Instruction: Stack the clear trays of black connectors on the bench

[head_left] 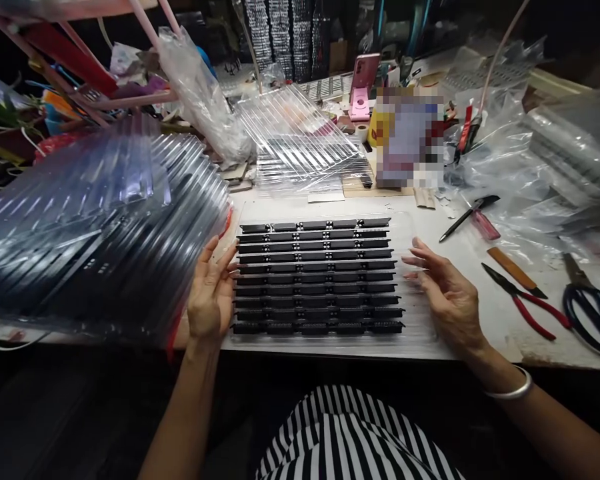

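Observation:
Between my hands a clear plastic tray (415, 320) lies flat on the white worktop. Rows of small black parts (315, 277) with comb-like pins, like connectors, fill it from front to back. At the tray's left edge is my left hand (211, 293), palm turned inward and fingers loosely apart. My right hand (445, 293) is over the right edge, its fingers spread and pointing at the rows. Whether the fingertips press on the tray is hard to tell. A bangle (513, 387) circles my right wrist.
On the left, a tall stack of ridged clear trays (145, 220) reaches the table's front edge. Red-handled pliers (525, 300), scissors (593, 313), a craft knife (470, 217) lie right. Behind stand more clear trays (305, 140), a pink phone (364, 77) and plastic bags (520, 153).

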### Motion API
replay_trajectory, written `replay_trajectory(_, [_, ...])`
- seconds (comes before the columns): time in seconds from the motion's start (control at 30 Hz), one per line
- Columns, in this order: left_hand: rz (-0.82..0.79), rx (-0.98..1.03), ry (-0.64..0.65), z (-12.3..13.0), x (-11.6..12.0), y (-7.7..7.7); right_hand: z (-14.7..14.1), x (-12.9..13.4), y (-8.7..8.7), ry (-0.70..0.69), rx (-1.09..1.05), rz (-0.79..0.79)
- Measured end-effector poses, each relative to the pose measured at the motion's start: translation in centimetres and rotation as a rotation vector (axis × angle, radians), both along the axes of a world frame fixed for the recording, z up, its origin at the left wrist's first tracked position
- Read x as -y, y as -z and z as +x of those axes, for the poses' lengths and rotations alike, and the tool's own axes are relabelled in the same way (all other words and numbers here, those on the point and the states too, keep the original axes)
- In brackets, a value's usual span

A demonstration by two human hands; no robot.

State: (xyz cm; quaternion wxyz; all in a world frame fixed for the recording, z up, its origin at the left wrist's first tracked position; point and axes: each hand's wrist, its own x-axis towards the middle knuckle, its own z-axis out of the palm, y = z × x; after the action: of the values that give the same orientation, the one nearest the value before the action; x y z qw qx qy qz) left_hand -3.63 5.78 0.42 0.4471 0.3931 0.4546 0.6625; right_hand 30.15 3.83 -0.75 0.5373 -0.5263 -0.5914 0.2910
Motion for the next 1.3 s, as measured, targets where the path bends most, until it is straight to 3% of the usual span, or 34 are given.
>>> replay_trajectory(0.33, [0.028,-0.002,-0.034,0.2,0.2,-0.5,-0.2,0.2,0.0,0.006,-0.001,0.034])
replay_trajectory(1.07, [-0.015,0.022,-0.054,-0.2,-0.6,0.3,0.1,0.1,0.2,-0.006,-0.05,0.12])
replay_trajectory(1.17, [-0.056,0.001,-0.043,-0.3,-0.8,0.4,0.4,0.0,0.6,0.008,0.032,0.116])
replay_trajectory(1.3, [-0.092,-0.077,0.006,-0.1,-1.3,0.8,1.1,-0.3,1.2,0.114,0.339,0.067])
